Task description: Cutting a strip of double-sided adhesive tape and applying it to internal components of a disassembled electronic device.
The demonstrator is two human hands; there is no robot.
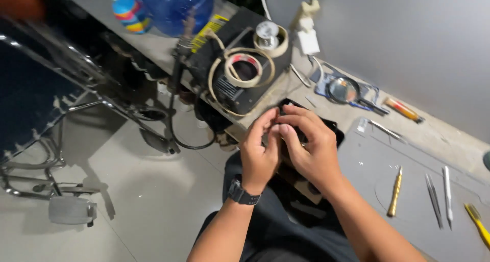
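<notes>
**Bare forearms, one watch, dark clothing**

Both arms are seen bare from the elbow down — no sleeves are worn over the forearms, and no gloves are worn on either the left hand [259, 152] or the right hand [309, 144]. A black wristwatch [242, 192] with a broad strap and a chunky case is worn on the left wrist. No rings can be made out on the fingers. Below the arms, the lap is covered by dark, charcoal-toned garment fabric [286, 231] — plain, unpatterned and slightly creased.
</notes>
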